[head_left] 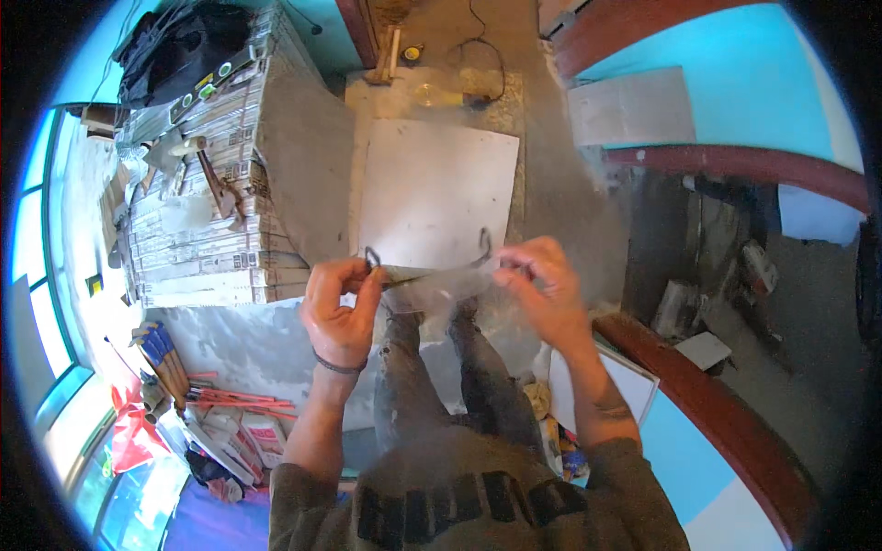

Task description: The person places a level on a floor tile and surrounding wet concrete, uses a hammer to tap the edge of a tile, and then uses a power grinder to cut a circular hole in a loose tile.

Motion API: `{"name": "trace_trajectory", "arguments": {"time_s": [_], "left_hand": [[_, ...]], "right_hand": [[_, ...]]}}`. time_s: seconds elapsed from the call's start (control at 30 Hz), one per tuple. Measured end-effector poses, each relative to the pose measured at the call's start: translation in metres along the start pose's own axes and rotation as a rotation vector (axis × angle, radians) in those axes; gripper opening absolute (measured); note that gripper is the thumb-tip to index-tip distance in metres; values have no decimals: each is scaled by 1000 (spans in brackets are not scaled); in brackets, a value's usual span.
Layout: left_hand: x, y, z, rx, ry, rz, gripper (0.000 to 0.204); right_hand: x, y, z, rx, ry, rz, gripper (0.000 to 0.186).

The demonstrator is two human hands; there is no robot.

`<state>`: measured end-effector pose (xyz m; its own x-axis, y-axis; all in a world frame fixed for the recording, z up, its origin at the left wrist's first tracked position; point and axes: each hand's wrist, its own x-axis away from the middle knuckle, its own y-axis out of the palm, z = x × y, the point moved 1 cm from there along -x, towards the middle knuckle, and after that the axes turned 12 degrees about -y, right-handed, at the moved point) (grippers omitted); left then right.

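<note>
Held out in front of my body is a pair of clear safety glasses (432, 286) with thin dark temples whose looped ends point up and away from me. My left hand (342, 308) is closed, pinching the left side of the glasses between thumb and fingers. At the other side my right hand (544, 286) has its thumb and fingers drawn together on the right edge of the glasses. The clear lens is hard to see against the floor. Beyond the glasses, a large pale tile (439, 188) lies flat on the floor.
To the left stands a stack of tile boxes (197, 262) bearing a mallet (209, 174), a spirit level (213, 83) and a black bag (184, 46). A hammer (388, 60), a tape measure (412, 53) and a corded power tool (473, 101) lie past the tile. Orange sticks (241, 399) sit lower left.
</note>
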<state>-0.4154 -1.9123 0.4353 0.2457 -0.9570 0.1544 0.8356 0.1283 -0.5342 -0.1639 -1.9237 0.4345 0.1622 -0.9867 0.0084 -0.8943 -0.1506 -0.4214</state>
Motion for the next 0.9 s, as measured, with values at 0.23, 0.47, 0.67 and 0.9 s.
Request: {"name": "trace_trajectory", "arguments": {"time_s": [0.23,0.47,0.67,0.9], "left_hand": [[17,37,64,238,54,-105,16],[-4,60,93,121,137,-114,15],[-10,114,61,176,-45,-163,16],[-32,254,-1,376,-117,-381,23]], "right_hand": [[14,-94,-15,96,-91,75,22],[22,-128,-27,-133,-157,-10,24],[13,-122,66,36,-259,32,16],[-11,-140,244,-90,-273,177,12]]}}
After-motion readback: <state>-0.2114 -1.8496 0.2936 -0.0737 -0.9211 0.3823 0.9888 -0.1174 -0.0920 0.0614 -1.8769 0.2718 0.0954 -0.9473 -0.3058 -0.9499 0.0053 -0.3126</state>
